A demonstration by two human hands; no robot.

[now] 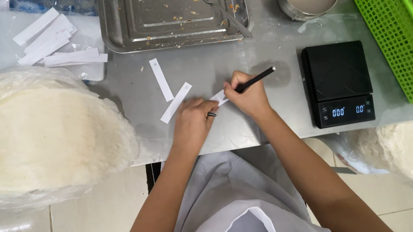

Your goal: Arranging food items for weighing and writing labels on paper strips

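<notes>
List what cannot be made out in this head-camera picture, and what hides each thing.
- Paper strip, head view: mostly covered by the left hand and right hand; any writing is hidden.
- Pen tip: hidden behind the right hand's fingers.
- Green basket: cut off by the right edge.
- Scale digits: too small.

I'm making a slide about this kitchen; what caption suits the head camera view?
Right hand writes with a black pen on a paper strip steadied by the left hand.

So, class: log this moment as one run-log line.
right hand: holds black pen, tip on paper strip | left hand: pins strip to table | nearby: two loose strips, scale
</notes>
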